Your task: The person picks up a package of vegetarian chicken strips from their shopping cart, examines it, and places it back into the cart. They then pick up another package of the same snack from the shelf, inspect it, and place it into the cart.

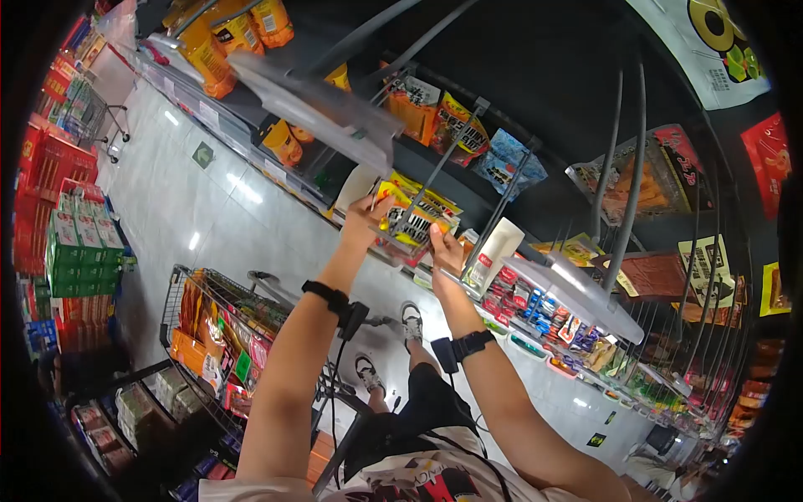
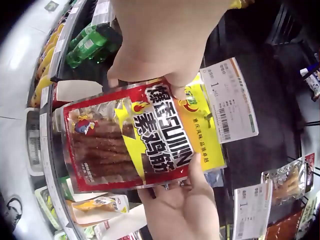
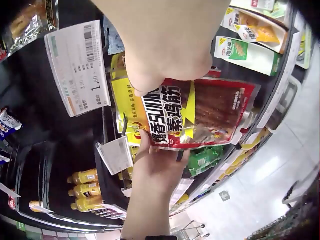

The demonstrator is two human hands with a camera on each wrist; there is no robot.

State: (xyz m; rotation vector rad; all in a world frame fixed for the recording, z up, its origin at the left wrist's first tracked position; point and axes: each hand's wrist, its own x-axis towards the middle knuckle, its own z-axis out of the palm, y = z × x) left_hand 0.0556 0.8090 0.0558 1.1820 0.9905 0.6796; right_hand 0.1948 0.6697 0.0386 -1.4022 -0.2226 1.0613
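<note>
Hands hold a flat, red-and-yellow plastic packet between them in the head view, the left hand gripping one edge and the right hand the opposite one. Each wrist wears a black strap with a small box. Beyond the grip, a crinkled light-blue packet hangs among metal prongs, near a red-and-yellow hanging packet. Just beside the right hand stands a tall white box. Well apart from the grip, on the left hand's side, is a black wire shopping cart loaded with packaged goods.

Seen from the left wrist, the packet's clear window shows brown strips inside, and its yellow end lies beside a white printed price card. The right hand's thumb presses the packet's face while its other fingers go behind. Green plastic bottles lie near the left hand, past the window end.

From the right wrist, the left hand's thumb rests on the front near the yellow end, with its fingers behind the packet. The right hand grips the opposite edge, its fingertips partly hidden. Yellow-orange bottles with pale caps lie beyond the left hand's side of the grip.
</note>
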